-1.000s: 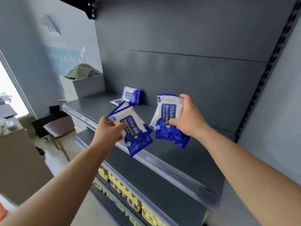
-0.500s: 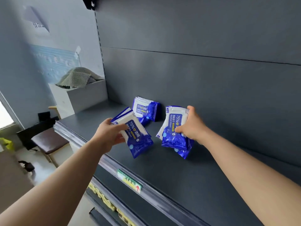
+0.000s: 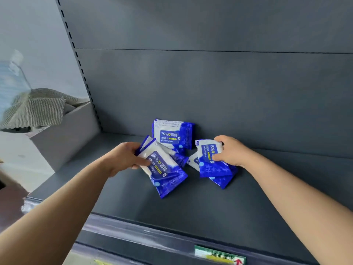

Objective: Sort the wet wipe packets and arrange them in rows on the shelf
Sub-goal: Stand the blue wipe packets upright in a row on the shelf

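Left hand [image 3: 125, 158] grips a bundle of wipe packets [image 3: 164, 171], thumb across the top one. Right hand [image 3: 230, 152] clasps a second bundle [image 3: 212, 165], fingers curled over it. Both bundles are low over the shelf [image 3: 191, 207]; contact unclear. A stack of packets [image 3: 172, 134] leans on the back panel [image 3: 210, 83]

Moved nearer stack [image 3: 172, 134]: left packets [image 3: 164, 171], right packets [image 3: 212, 165].

Grey back panel [image 3: 210, 83], pale wall [image 3: 38, 44] at left.

Head view looks forward and down, close over the shelf [image 3: 191, 203].
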{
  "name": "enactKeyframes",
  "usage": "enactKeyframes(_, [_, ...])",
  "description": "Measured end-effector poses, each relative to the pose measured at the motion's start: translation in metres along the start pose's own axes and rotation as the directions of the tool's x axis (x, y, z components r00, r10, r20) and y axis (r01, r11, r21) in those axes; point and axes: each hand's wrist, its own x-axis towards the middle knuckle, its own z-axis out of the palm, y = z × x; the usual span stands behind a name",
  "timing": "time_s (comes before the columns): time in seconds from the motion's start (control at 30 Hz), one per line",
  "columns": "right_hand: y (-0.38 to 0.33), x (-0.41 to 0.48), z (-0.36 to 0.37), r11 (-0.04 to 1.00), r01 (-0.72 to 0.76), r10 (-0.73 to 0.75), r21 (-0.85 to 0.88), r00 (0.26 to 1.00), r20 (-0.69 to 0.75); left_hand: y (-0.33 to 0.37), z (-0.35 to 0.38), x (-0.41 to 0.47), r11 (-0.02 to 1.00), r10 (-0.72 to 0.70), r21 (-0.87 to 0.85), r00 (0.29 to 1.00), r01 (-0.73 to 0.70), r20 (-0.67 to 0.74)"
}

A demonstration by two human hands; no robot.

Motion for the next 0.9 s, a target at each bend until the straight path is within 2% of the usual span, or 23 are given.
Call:
enactKeyframes(0.07, [-0.003, -0.003, 0.005, 1.0, -0.023, 0.022, -0.016, 0.999, -0.031, -0.007, -0.003, 0.012, 0.997, 0.027, 0.074, 0.999, -0.03, 0.038])
enactKeyframes(0.13, [-0.008, -0.007, 0.01, 0.997, -0.03, 0.026, -0.07, 0.998, -0.06, -0.013, -0.003, 0.021, 0.992, 0.036, 0.123, 0.999, -0.037, 0.012])
enactKeyframes(0.27, [-0.019, -0.011, 0.018, 0.989, -0.085, 0.08, -0.123, 0.996, -0.047, -0.015, -0.003, 0.036, 0.996, -0.004, 0.09, 0.996, 0.012, -0.09])
enactKeyframes(0.37, [-0.023, -0.011, 0.016, 0.978, -0.154, 0.15, -0.138, 0.988, -0.036, -0.009, -0.004, 0.045, 0.995, -0.046, 0.089, 0.995, 0.054, -0.087])
enactKeyframes(0.5, [-0.025, -0.011, 0.012, 0.983, -0.173, 0.173, -0.062, 0.985, 0.002, -0.002, -0.002, 0.055, 0.983, -0.012, 0.18, 1.0, 0.013, -0.005])
enactKeyframes(0.63, [-0.023, -0.011, 0.009, 0.991, -0.133, 0.133, 0.023, 0.991, 0.015, -0.006, -0.005, 0.055, 0.984, 0.046, 0.171, 0.998, -0.052, 0.039])
enactKeyframes(0.7, [-0.019, -0.01, 0.007, 0.99, -0.113, 0.115, 0.08, 0.993, -0.024, -0.007, -0.003, 0.052, 0.986, 0.123, 0.117, 0.992, -0.123, 0.002])
enactKeyframes(0.8, [-0.013, -0.01, 0.001, 0.984, -0.086, 0.106, 0.155, 0.987, -0.124, -0.003, 0.006, 0.054, 0.969, 0.247, 0.065, 0.957, -0.24, -0.151])
enactKeyframes(0.9, [-0.009, -0.011, -0.011, 0.973, -0.092, 0.142, 0.21, 0.961, -0.239, 0.002, 0.016, 0.065, 0.962, 0.265, 0.007, 0.922, -0.275, -0.281])
